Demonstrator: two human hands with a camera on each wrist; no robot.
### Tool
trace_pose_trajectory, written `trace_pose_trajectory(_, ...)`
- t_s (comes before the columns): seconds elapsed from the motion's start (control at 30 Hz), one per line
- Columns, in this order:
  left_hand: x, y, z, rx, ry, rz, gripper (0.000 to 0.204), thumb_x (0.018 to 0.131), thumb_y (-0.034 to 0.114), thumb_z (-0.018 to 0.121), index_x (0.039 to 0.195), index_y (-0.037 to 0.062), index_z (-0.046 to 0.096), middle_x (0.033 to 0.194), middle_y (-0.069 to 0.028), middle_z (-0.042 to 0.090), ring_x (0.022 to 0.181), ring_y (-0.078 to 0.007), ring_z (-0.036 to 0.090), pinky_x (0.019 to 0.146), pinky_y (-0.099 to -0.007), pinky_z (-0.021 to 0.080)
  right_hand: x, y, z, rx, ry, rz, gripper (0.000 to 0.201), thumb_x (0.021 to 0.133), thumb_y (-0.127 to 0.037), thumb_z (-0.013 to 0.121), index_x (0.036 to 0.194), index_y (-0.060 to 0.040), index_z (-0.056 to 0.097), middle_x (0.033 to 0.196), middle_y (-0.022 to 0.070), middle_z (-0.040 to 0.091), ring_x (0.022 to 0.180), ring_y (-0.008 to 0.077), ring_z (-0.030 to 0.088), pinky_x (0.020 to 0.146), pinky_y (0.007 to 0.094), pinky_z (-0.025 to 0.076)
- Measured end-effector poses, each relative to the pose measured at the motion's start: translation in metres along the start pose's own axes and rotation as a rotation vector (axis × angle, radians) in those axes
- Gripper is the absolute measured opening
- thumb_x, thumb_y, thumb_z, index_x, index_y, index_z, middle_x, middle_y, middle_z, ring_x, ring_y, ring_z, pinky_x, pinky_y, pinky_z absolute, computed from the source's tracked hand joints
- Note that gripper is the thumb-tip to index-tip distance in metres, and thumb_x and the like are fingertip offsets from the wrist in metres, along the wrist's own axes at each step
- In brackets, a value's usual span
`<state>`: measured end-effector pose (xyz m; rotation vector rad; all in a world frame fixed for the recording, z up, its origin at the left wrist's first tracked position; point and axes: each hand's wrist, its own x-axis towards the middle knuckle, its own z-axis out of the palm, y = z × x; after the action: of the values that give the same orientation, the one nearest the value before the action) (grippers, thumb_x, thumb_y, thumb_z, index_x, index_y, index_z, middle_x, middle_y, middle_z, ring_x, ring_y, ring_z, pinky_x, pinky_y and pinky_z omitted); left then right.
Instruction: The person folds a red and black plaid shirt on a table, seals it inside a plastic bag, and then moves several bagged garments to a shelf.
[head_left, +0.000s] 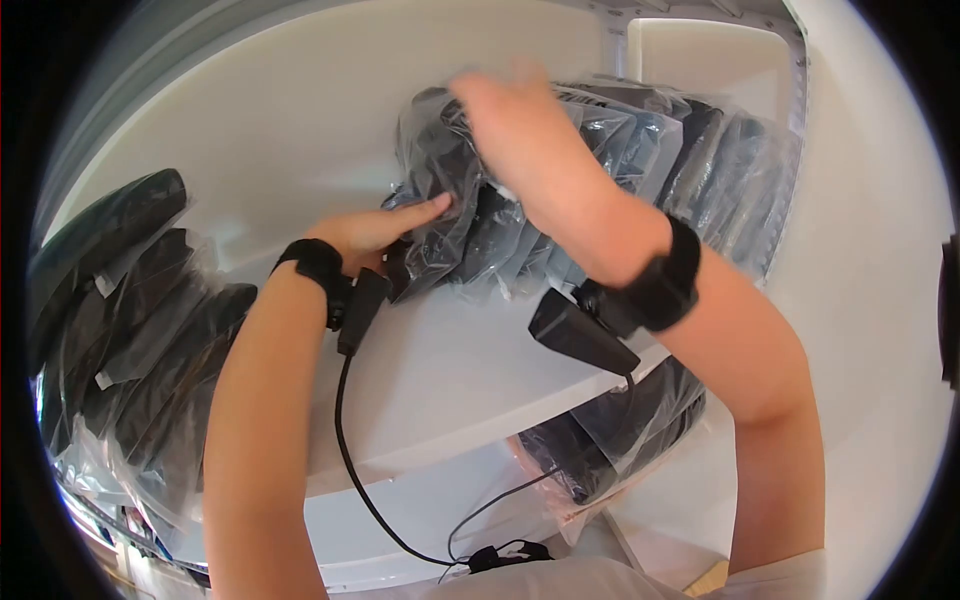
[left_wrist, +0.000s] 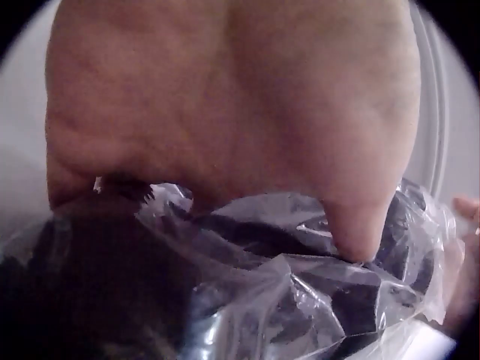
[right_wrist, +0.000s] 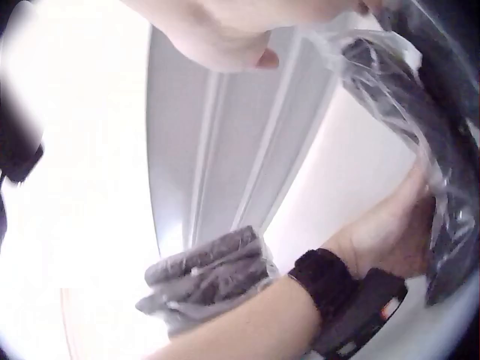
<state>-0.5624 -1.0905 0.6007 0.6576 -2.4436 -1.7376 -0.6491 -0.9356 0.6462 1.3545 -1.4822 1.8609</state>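
Observation:
A dark folded item in a clear plastic bag (head_left: 437, 135) stands tilted at the left end of a row on the white shelf (head_left: 420, 385). My left hand (head_left: 368, 236) holds its lower near side, the thumb pressing on the crinkled plastic in the left wrist view, the other fingers hidden beneath. My right hand (head_left: 520, 125), blurred, is over the top of the same bag. In the right wrist view its thumb (right_wrist: 268, 58) hangs free, apart from the bag's edge; the other fingers are mostly out of frame.
More bagged dark items (head_left: 640, 140) lean in a row to the right. Another stack of bagged dark items (head_left: 140, 320) lies at the left. Below the shelf sits another bagged bundle (head_left: 610, 430). A white wall (head_left: 880, 300) closes the right side. Cables hang from both wrist cameras.

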Motion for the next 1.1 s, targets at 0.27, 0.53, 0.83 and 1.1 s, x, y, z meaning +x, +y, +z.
trace_pose_trajectory(0.27,-0.002,-0.009,0.011,0.378,0.120,0.088,0.084,0.078,0.074,0.047,0.127,0.0072,0.051,0.112,-0.0074,0.058,0.092,-0.0194,0.053,0.083,-0.0322,0.042,-0.003,0.004,0.008,-1.413,-0.895,-0.566,0.030,0.075,-0.026,0.062,0.103,-0.0175,0.067,0.113,0.0037,0.059,0.113,0.0229,0.049,0.100,0.0425,0.032)
trace_pose_trajectory(0.53,-0.154,0.008,0.088,1.425,0.783,0.593,0.029,0.086,0.028,0.055,0.091,0.0002,0.060,0.088,-0.0182,0.063,0.086,-0.0335,0.061,0.064,-0.0395,0.050,0.003,0.008,0.013,-1.243,-0.890,-0.650,0.031,0.079,-0.034,0.060,0.103,-0.0159,0.069,0.106,0.0045,0.063,0.110,0.0244,0.052,0.098,0.0420,0.035)
trace_pose_trajectory(0.83,-0.327,-0.061,0.097,0.900,0.846,0.581,0.038,0.073,0.026,0.069,0.099,-0.0009,0.062,0.112,-0.0185,0.059,0.097,-0.0318,0.058,0.074,-0.0366,0.049,-0.014,0.000,0.007,-1.182,-0.868,-0.647,0.040,0.073,-0.028,0.066,0.111,-0.0132,0.064,0.117,0.0072,0.058,0.121,0.0273,0.045,0.110,0.0456,0.024)
trace_pose_trajectory(1.1,-0.359,-0.135,-0.026,0.453,1.544,0.450,0.047,0.087,0.021,0.056,0.129,0.0012,0.044,0.135,-0.0147,0.041,0.128,-0.0241,0.036,0.103,-0.0357,0.029,0.006,-0.066,0.069,0.037,-0.754,0.371,0.063,0.090,-0.051,0.046,0.127,0.0005,0.047,0.136,0.0207,0.042,0.129,0.0295,0.038,0.108,0.0466,0.025)
